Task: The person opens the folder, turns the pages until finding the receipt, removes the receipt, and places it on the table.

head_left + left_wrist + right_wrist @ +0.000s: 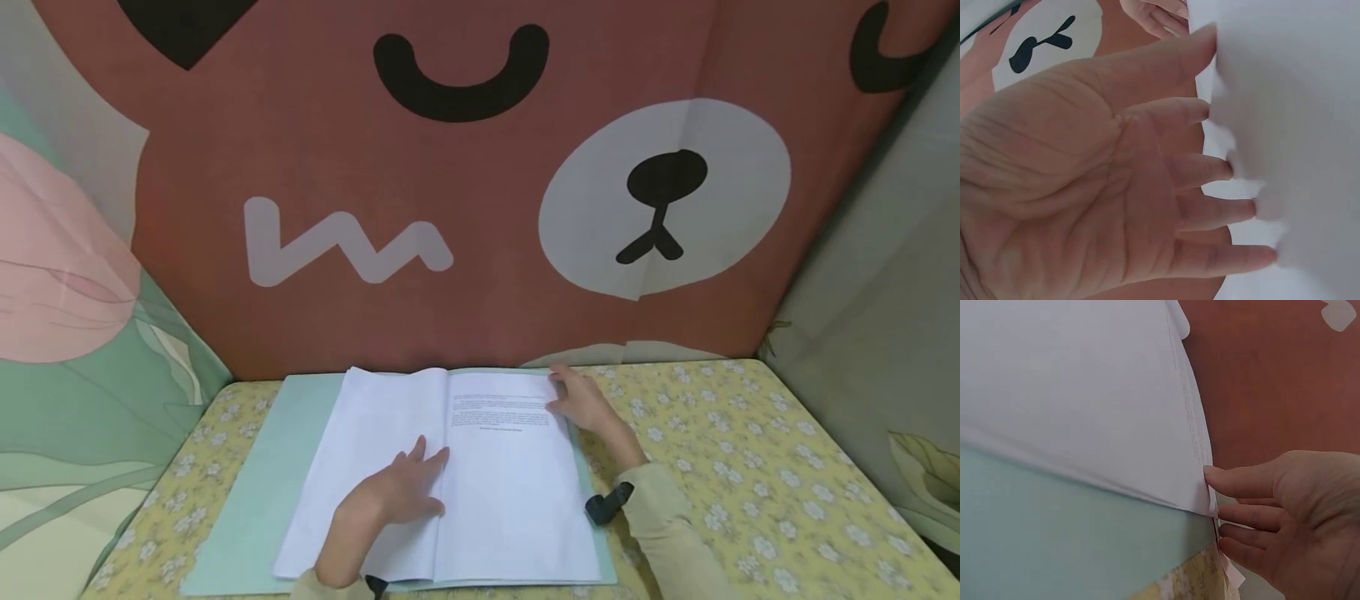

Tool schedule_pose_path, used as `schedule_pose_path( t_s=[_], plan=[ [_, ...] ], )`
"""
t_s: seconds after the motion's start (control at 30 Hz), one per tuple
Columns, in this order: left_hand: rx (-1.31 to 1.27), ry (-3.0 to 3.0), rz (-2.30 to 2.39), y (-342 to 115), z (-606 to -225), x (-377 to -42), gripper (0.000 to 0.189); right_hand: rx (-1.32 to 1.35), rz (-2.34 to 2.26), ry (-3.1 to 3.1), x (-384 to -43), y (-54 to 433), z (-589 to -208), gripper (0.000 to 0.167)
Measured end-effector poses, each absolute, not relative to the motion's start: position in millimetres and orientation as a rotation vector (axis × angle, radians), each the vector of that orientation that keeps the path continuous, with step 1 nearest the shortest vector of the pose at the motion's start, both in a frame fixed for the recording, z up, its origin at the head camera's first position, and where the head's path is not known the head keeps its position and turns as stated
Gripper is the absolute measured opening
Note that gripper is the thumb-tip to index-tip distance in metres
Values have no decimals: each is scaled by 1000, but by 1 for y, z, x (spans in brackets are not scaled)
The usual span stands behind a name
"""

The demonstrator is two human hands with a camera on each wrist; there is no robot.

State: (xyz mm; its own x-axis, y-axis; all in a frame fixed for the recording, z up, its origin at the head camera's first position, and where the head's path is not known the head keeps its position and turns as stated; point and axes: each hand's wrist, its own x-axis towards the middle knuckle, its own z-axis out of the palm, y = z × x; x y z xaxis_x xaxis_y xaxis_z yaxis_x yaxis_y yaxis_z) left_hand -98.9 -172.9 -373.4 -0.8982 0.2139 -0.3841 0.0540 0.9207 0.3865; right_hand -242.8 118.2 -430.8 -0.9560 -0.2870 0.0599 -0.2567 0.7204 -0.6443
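A light green folder holding white paper sheets lies open in front of me. Its left page is blank, and the right page carries a short block of printed text near the top. My left hand rests by the fold with fingers spread; in the left wrist view its fingertips touch the paper. At the top right corner of the right page, my right hand pinches the sheet's edge, the thumb on top and the other fingers underneath.
The folder lies on a table with a yellow flowered cloth. Right behind it hangs a reddish-brown cloth with a cartoon bear print. A grey curtain borders the right side. A black wrist camera sits at my right cuff.
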Motion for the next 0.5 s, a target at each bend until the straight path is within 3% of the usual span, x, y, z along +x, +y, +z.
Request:
schedule_pose_path(
  t_s=[0.5],
  plan=[
    [186, 2646, 559, -176, -381, -105, 81, -492, -940, 2911, -241, 116, -433, 60]
  ],
)
